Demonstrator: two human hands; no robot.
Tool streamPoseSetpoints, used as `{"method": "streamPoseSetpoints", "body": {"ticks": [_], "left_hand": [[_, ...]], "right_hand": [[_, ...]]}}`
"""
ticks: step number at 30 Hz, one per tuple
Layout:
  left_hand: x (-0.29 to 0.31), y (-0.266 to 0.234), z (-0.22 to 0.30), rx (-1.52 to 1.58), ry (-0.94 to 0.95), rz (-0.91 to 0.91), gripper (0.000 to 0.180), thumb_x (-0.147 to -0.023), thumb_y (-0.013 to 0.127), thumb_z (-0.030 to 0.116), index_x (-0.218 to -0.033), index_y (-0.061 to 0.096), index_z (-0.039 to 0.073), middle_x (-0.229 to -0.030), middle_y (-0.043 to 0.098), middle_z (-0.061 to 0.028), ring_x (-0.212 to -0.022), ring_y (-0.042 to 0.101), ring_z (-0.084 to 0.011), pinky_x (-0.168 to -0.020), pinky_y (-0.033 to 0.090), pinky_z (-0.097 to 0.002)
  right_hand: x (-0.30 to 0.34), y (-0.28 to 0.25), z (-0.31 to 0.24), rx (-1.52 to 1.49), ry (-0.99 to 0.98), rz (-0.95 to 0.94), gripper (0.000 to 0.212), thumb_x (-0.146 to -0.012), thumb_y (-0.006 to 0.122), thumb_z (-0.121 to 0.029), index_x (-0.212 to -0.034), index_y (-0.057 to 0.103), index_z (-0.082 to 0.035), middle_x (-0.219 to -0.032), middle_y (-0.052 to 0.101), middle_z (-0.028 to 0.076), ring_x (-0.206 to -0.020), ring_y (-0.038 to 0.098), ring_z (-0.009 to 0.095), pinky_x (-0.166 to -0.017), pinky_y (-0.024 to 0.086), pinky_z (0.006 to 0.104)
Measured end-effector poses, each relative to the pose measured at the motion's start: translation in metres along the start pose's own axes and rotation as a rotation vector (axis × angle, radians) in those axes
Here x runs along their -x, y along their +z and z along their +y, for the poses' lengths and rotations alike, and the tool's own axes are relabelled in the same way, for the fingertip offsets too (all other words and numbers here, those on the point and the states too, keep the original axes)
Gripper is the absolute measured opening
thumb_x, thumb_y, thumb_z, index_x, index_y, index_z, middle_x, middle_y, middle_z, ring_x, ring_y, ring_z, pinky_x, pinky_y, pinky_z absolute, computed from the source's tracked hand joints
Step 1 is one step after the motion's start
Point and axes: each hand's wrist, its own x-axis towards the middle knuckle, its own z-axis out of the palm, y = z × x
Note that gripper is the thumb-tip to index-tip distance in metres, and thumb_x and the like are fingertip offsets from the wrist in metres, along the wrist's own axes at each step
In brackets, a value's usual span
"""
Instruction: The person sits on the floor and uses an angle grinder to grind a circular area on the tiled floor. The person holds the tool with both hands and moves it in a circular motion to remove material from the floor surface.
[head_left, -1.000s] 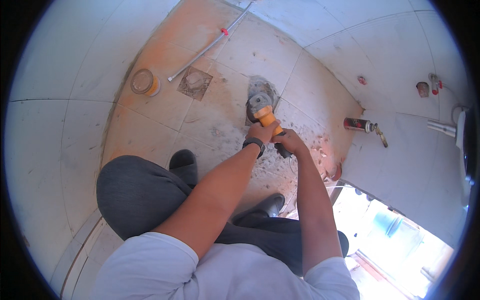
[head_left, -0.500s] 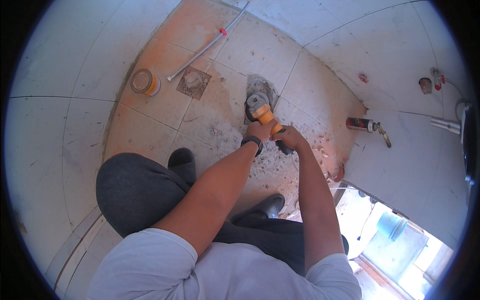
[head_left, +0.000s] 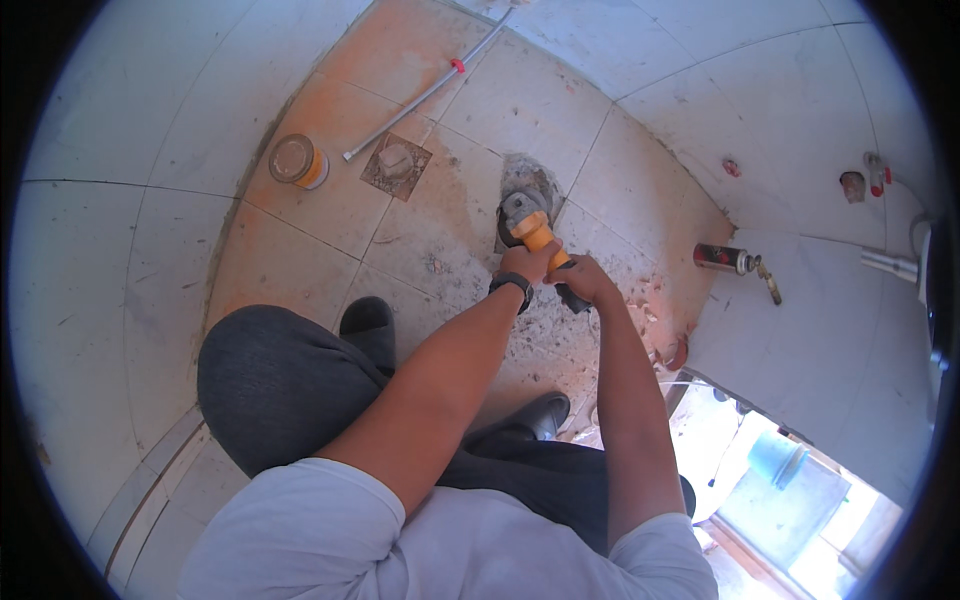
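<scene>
An orange angle grinder [head_left: 535, 232] with a grey head is gripped in both of my hands. My left hand [head_left: 526, 262] wraps round its orange body, a dark watch on that wrist. My right hand [head_left: 583, 277] closes round the rear part, just behind the left, where a black end sticks out below. The grinder's head and disc rest in or right over a rough broken hole [head_left: 532, 175] in the tiled floor; whether the disc touches the edge I cannot tell. Grey dust and chips [head_left: 540, 325] lie round my hands.
A can [head_left: 298, 161] stands at the left beside a square floor recess [head_left: 396, 166] with a lump in it. A metal hose [head_left: 425, 98] lies beyond. To the right are a torch canister [head_left: 722, 257], wall taps [head_left: 877, 174] and, past an opening, a blue bucket [head_left: 776, 457].
The whole view has shifted slightly, with floor things sitting a little to the right. My hands keep their hold on the angle grinder, its head still at the hole.
</scene>
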Motion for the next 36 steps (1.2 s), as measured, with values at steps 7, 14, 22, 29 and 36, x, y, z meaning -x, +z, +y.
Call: {"method": "streamPoseSetpoints", "body": {"ticks": [7,14,22,29,36], "left_hand": [[0.0,-0.003,0.002,-0.067,-0.038,-0.051,0.09,-0.079,0.068,0.076,-0.115,0.074,-0.006,-0.113,0.074,-0.0244,-0.109,0.07,-0.0347,-0.1,0.047,-0.0434],[-0.002,-0.004,0.004,-0.072,-0.066,-0.058,0.092,-0.077,0.068,0.076,-0.117,0.074,-0.007,-0.117,0.074,-0.0254,-0.115,0.069,-0.0369,-0.105,0.045,-0.0443],[0.001,-0.006,0.004,0.049,-0.032,-0.058,0.091,-0.076,0.074,0.072,-0.112,0.074,-0.01,-0.111,0.075,-0.0247,-0.106,0.073,-0.0334,-0.093,0.054,-0.0398],[0.005,-0.01,0.005,0.066,-0.017,-0.073,0.085,-0.078,0.076,0.069,-0.109,0.075,-0.01,-0.105,0.077,-0.0212,-0.098,0.074,-0.0271,-0.087,0.055,-0.0355],[0.011,-0.014,0.015,0.004,-0.008,-0.06,0.087,-0.076,0.077,0.07,-0.111,0.075,-0.009,-0.107,0.076,-0.0219,-0.099,0.074,-0.0285,-0.086,0.055,-0.036]], "right_hand": [[0.001,0.001,-0.001,-0.011,-0.014,-0.013,0.045,-0.068,0.084,-0.034,-0.096,0.076,0.001,-0.081,0.073,0.009,-0.071,0.067,0.02,-0.07,0.053,0.0331],[-0.002,-0.001,0.0,-0.022,-0.002,-0.024,0.043,-0.069,0.084,-0.033,-0.095,0.076,0.001,-0.081,0.072,0.009,-0.07,0.066,0.019,-0.069,0.054,0.0336],[0.003,0.003,-0.006,0.037,0.026,0.027,0.045,-0.067,0.084,-0.038,-0.091,0.078,0.0,-0.081,0.073,0.008,-0.072,0.066,0.02,-0.069,0.052,0.0334],[0.013,0.006,-0.011,-0.026,0.064,0.032,0.052,-0.065,0.086,-0.041,-0.094,0.077,0.001,-0.086,0.074,0.012,-0.078,0.069,0.022,-0.073,0.054,0.0357],[0.006,-0.007,-0.007,-0.042,0.004,-0.036,0.051,-0.067,0.086,-0.037,-0.098,0.076,0.002,-0.084,0.073,0.01,-0.076,0.068,0.022,-0.071,0.053,0.0358]]}}
